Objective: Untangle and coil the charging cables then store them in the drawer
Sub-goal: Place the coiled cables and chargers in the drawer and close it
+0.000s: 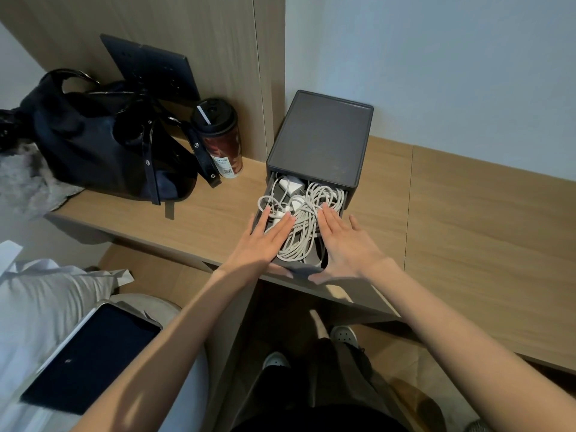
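Currently the bench [467, 219] carries a grey unit [321, 135] against the wall, and its drawer [300, 271] is pulled out toward the bench edge. The cables [300, 226] are all in the drawer: one long white bundle on the right, looser loops and a plug [291, 183] on the left. The left hand [265, 244] and right hand [344, 244] are laid flat on the heap. The fingers [280, 226] are straight and together, and nothing is gripped. The thumbs are at the drawer front.

Judged step: storage, with the heap being pressed down. The coiling looks rough, so a restart cannot be ruled out.

Next move: the heap must be kept below the unit's opening while the drawer is pushed in. One loop [263, 201] rides over the left wall and should be tucked in first, or a snag is likely.
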